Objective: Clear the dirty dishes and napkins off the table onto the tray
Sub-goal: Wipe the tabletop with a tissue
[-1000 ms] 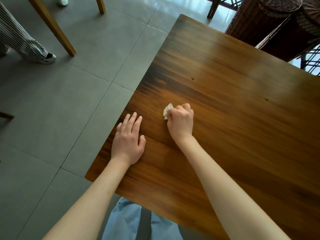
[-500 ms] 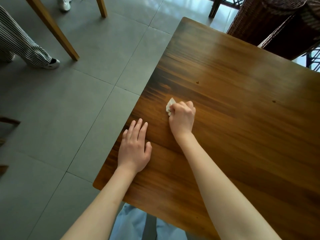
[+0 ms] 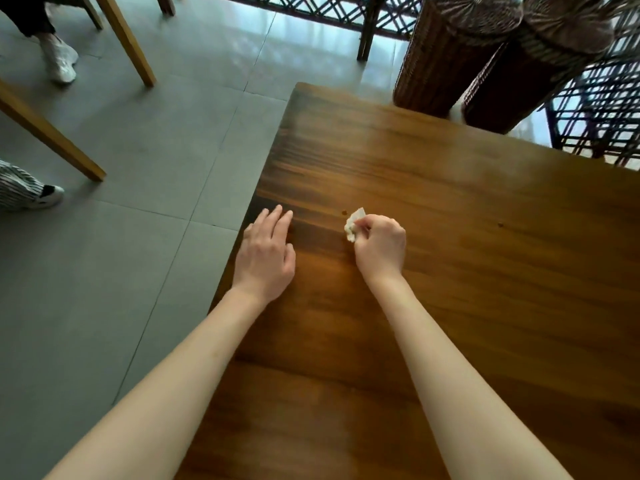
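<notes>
My right hand grips a small crumpled white napkin against the brown wooden table; only the napkin's left end sticks out past the curled fingers. My left hand rests flat on the table near its left edge, fingers straight and holding nothing. Just beyond the napkin there is a small dark spot on the wood, and another spot lies further right. No tray and no dishes are in view.
Two wicker stools stand past the table's far edge, with a lattice railing behind them. Wooden chair legs and the shoes of two people are on the grey tiled floor to the left.
The view has tilted up and shows more of the far side. My right hand with the napkin has moved a little to the right, away from my left hand, which stays flat on the table.
</notes>
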A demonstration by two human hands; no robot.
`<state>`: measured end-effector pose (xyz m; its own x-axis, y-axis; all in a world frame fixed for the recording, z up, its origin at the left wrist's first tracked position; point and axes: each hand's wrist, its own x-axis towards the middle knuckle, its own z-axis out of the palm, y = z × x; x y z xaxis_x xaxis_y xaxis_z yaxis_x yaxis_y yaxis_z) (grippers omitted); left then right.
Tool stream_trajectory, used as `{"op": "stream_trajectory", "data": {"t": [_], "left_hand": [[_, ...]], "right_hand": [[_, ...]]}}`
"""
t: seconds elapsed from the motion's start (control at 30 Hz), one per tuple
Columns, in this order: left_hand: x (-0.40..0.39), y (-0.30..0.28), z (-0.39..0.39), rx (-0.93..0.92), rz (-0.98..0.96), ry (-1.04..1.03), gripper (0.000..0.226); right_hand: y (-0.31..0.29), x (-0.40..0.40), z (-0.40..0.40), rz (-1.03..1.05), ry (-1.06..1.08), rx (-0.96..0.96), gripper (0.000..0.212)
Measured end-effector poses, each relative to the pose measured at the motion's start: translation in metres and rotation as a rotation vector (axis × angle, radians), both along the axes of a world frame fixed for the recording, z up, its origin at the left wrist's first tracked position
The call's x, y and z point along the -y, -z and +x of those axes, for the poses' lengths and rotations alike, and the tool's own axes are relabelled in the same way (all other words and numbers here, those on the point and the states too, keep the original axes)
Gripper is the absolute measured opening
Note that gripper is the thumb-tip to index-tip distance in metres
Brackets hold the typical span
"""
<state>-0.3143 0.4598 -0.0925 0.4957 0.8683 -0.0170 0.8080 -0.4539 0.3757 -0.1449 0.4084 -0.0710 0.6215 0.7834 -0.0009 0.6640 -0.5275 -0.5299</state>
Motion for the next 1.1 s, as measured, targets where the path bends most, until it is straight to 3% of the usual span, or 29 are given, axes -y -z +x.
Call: {"op": "stream_trajectory", "data": {"t": [0.3,0.5,0.7,0.87,0.93,1.03,1.1], "left_hand": [[-0.064,0.028,0.057,-0.019,0.072,0.046,0.050],[-0.062,0.026,0.056,-0.017,0.058,0.045,0.050],[-0.066,0.025,0.056,-0.011,0.049,0.043,0.050],[-0.065,0.024,0.056,-0.008,0.040,0.040,0.049],[-0.065,0.023,0.055,-0.003,0.037,0.042,0.049],[-0.066,0.022,0.056,0.007,0.034,0.042,0.052],[-0.066,0.022,0.056,0.009,0.035,0.040,0.052]], "right_hand": [[0.017,-0.061,0.036,0.002,-0.103,0.106,0.019],[0.013,-0.024,0.026,-0.004,-0.365,0.109,0.020],[0.015,-0.074,0.062,-0.048,0.020,0.090,0.024],[0.014,-0.017,0.016,0.026,-0.280,0.089,0.018],[0.013,-0.008,0.057,-0.003,-0.160,0.148,0.018],[0.017,-0.011,0.118,-0.112,0.243,0.146,0.024],[0.015,-0.017,0.102,-0.086,0.306,0.124,0.024]]}}
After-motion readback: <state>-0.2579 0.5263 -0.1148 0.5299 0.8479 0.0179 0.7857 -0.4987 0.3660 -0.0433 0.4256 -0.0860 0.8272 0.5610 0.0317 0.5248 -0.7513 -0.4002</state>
